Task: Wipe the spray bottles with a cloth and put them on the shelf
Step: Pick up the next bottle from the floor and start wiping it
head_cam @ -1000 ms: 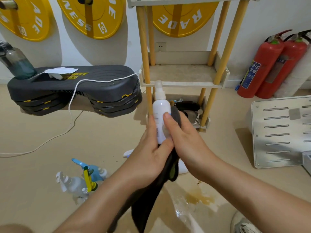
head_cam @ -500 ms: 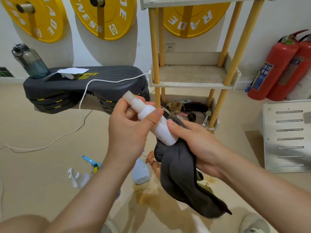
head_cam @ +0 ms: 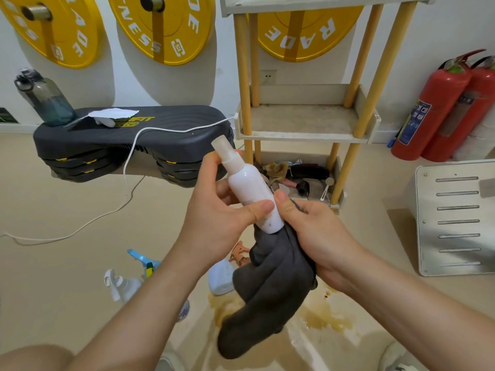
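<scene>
My left hand (head_cam: 214, 218) grips a slim white spray bottle (head_cam: 247, 187), tilted with its clear cap toward the upper left. My right hand (head_cam: 316, 234) holds a dark grey cloth (head_cam: 270, 293) bunched around the bottle's base, thumb against the bottle; the rest of the cloth hangs below. On the floor beneath lie more spray bottles: a clear one with a white trigger (head_cam: 122, 285), a blue-triggered one (head_cam: 143, 261), and a pale blue one (head_cam: 221, 277) partly hidden by the cloth. The wooden shelf (head_cam: 302, 135) stands straight ahead, its middle tier bare.
A black step platform (head_cam: 128, 140) with a water bottle (head_cam: 45, 99), white paper and a white cable sits at left. Two red fire extinguishers (head_cam: 439, 105) stand at right, beside a metal slotted panel (head_cam: 458, 218). A brown wet stain (head_cam: 321, 317) marks the floor. Clutter fills the shelf's bottom tier.
The bottle went from upright and wrapped in the cloth to tilted in my left hand. The cloth now bunches at its base in my right hand. My view has shifted slightly left.
</scene>
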